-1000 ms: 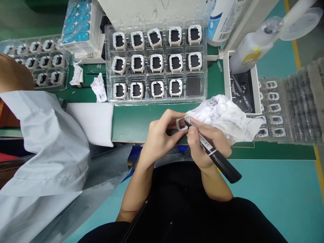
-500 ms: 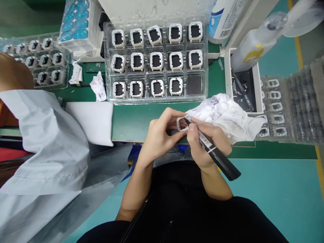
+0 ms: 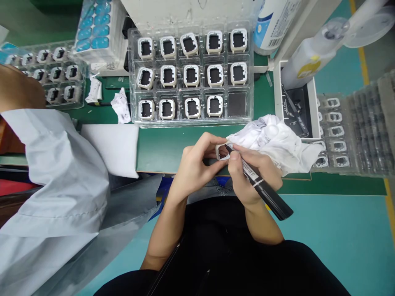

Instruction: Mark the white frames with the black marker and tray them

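Note:
My left hand point(image 3: 194, 166) pinches a small white square frame point(image 3: 221, 151) over the front edge of the green bench point(image 3: 163, 144). My right hand point(image 3: 253, 174) grips a black marker pen point(image 3: 262, 187), and its tip rests on the frame's inner edge. A crumpled white cloth point(image 3: 274, 142) lies just right of my hands. Behind them stands a clear tray point(image 3: 191, 74) of several matching white frames, with its front right pocket point(image 3: 236, 105) holding no frame.
A person in a pale grey sleeve point(image 3: 58, 172) sits at my left, beside a white pad point(image 3: 112, 148). Another tray of parts point(image 3: 52, 78) stands at the far left, and more trays point(image 3: 348, 131) at the right. A white bottle point(image 3: 308, 59) and an open box point(image 3: 296, 107) stand back right.
The pen tip has shifted slightly along the frame held in my left hand. Both hands stay in the same spot.

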A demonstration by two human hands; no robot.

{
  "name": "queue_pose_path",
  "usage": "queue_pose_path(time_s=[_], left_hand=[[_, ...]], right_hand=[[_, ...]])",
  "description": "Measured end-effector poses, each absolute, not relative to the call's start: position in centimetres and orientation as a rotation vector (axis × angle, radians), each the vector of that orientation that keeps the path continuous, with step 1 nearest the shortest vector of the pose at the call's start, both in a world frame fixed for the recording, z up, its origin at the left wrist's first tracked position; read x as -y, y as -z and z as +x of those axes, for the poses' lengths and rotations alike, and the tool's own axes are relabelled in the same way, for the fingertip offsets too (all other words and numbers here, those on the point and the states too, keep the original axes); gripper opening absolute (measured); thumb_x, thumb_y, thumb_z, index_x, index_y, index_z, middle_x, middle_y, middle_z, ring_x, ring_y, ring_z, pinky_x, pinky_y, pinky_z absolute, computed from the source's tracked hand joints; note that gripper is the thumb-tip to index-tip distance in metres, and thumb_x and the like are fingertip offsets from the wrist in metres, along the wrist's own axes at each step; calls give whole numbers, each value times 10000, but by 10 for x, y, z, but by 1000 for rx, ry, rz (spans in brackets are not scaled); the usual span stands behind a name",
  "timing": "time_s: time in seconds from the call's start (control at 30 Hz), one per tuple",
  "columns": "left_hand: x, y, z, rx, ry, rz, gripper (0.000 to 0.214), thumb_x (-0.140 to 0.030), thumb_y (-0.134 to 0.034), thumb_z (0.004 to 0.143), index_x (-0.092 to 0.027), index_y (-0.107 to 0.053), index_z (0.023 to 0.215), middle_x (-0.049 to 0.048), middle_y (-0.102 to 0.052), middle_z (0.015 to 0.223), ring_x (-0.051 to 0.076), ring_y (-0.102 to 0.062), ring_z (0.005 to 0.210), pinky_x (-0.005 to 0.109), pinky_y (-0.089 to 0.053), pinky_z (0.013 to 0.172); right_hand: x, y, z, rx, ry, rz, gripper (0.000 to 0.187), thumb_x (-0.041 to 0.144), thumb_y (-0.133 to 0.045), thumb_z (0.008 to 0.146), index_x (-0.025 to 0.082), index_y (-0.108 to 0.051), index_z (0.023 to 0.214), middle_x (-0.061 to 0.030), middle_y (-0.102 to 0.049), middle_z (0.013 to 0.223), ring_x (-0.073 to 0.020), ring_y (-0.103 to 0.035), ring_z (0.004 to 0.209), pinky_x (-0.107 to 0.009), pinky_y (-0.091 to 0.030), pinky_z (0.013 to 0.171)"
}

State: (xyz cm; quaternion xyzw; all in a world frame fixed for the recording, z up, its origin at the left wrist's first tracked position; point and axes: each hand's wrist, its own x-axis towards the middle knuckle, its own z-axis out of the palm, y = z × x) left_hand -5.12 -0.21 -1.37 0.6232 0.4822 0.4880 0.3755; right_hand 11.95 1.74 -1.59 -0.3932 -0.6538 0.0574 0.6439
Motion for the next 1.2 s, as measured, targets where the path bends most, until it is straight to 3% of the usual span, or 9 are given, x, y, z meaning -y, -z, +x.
queue_pose_path(time_s=[0.33,0.53,0.7,0.87,1.2], left_hand=[[2,11,-50,-1254,-1246,1602,371,-482,-968,1129,-269,-787,1373,41,-933,1154,204,-939,1005,277,-788,902],[1,10,-50,-1236,-1246,1577,361,-464,-972,1127,-266,-790,1367,41,-938,1144,199,-944,1002,273,-795,913],[-1,8,-52,-1217,-1234,1529,479,-543,-1048,1062,-272,-796,1366,50,-953,1178,226,-966,1057,293,-813,936],[-1,6,-54,-1229,-1223,1501,592,-602,-1099,1004,-260,-819,1397,67,-956,1178,243,-972,1061,305,-824,944],[-3,6,-55,-1141,-1248,1459,614,-523,-1155,958,-260,-843,1417,54,-969,1203,234,-976,1032,302,-831,970]], right_hand=[[-17,17,119,1498,-82,-942,97,226,-874,1112,301,-812,1121,13,-954,949,-280,-975,791,-357,-846,722],[-17,15,120,1513,-112,-908,157,185,-899,1082,287,-819,1171,3,-962,989,-268,-982,831,-324,-836,762],[-18,14,117,1481,-99,-869,167,165,-869,1081,282,-815,1187,34,-908,868,-283,-984,826,-321,-825,707],[-16,18,117,1460,-93,-875,156,194,-870,1104,279,-823,1226,15,-916,926,-304,-988,850,-364,-846,688],[-13,17,121,1442,-215,-775,175,118,-875,1081,235,-839,1206,35,-874,859,-260,-951,757,-433,-906,917]])
